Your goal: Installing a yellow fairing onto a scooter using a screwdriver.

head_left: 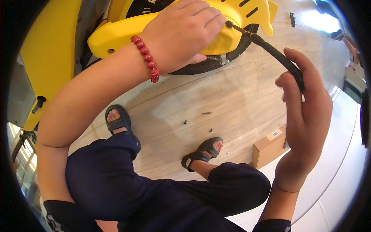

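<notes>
My left hand [185,33], with a red bead bracelet, grips the yellow plastic cover [116,38] over a black-tyred wheel [181,72], fingers bent on top and thumb showing below. My right hand [305,104] holds the black handle of a driver tool [276,54], fingers curled round it. The tool's metal end meets a dark bolt or fitting [229,24] on the cover, just beside my left fingertips. Part of the cover is hidden under my left hand and wrist.
A yellow body panel [46,58] rises at left. On the wooden floor [239,96] lie small black screws [185,122], a thin metal piece [206,113], a black part [292,19] and, by my right foot, a cardboard box [262,150]. A white ridged surface [328,166] runs along the right.
</notes>
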`<state>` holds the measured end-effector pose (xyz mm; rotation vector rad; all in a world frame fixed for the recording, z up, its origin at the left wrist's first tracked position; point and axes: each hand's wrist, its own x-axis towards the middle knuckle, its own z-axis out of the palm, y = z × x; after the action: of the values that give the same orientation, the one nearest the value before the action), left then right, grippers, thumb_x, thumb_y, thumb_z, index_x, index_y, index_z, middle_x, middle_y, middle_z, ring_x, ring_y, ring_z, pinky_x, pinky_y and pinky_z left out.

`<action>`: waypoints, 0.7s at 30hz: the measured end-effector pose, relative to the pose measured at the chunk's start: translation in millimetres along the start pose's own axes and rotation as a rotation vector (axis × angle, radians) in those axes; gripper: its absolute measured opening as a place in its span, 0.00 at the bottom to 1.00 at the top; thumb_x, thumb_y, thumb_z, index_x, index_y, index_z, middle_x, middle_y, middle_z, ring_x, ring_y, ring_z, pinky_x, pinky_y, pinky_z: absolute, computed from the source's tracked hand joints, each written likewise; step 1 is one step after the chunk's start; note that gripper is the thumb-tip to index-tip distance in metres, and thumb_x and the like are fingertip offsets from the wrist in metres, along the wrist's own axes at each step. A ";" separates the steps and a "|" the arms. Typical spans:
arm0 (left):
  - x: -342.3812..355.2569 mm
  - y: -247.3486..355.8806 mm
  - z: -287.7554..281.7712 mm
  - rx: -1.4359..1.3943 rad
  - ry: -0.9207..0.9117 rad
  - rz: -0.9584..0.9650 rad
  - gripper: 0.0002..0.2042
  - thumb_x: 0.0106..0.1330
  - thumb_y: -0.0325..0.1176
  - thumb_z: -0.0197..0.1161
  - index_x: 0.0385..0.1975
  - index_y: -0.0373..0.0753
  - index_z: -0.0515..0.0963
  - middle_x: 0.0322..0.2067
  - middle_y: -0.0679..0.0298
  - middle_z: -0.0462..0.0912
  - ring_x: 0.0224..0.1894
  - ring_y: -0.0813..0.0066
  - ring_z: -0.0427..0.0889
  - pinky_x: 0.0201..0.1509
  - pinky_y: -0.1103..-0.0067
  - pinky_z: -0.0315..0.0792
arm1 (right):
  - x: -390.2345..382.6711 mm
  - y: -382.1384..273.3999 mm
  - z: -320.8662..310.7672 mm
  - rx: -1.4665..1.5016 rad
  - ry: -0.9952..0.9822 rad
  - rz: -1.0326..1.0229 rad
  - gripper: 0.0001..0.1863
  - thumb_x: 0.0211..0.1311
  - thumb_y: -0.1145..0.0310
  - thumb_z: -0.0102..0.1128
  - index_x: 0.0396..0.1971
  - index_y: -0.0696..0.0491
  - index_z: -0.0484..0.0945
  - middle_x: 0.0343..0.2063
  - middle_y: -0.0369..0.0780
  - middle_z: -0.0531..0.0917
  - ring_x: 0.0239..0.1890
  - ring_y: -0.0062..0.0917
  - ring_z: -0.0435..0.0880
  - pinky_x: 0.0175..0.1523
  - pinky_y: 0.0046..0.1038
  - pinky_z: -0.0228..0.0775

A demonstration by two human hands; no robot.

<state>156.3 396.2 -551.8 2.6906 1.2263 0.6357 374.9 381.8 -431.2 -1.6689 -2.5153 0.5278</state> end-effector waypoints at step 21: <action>-0.2 -1.5 -3.0 0.162 -0.210 -0.276 0.37 0.42 0.46 0.74 0.56 0.46 0.70 0.47 0.64 0.73 0.53 0.65 0.71 0.64 0.64 0.58 | 20.3 -71.7 29.8 0.482 0.038 0.749 0.16 0.62 0.65 0.52 0.23 0.64 0.76 0.22 0.56 0.79 0.29 0.53 0.79 0.36 0.46 0.70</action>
<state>153.8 396.8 -549.5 2.5564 1.6071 0.2197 296.1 368.0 -438.4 -2.2935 -1.4718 1.0269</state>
